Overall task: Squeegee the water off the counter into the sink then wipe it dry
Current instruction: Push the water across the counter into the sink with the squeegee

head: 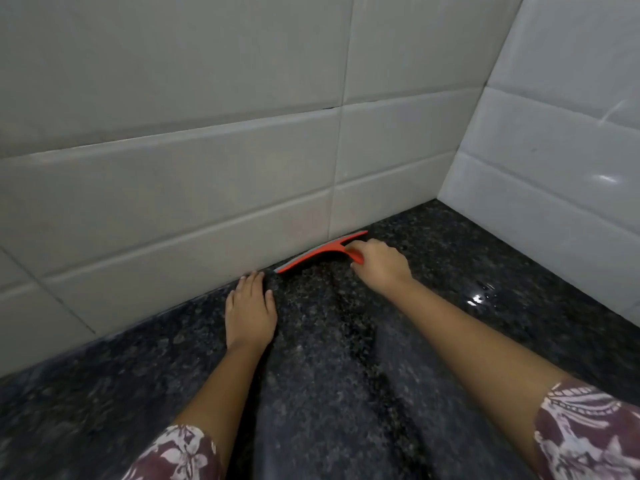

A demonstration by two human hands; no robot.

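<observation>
A red squeegee (pixel 320 253) with a grey blade lies along the foot of the back tiled wall, its blade on the dark speckled granite counter (pixel 346 358). My right hand (pixel 379 265) grips its red handle. My left hand (pixel 250 308) rests flat on the counter just left of the blade, fingers together and pointing at the wall, holding nothing. Water glints on the counter at the right (pixel 479 297), and darker wet streaks run toward me between my arms. No sink or cloth is in view.
Grey tiled walls (pixel 173 168) meet in a corner at the back right (pixel 446 188), closing the counter on two sides. The counter stretches toward me and to the left.
</observation>
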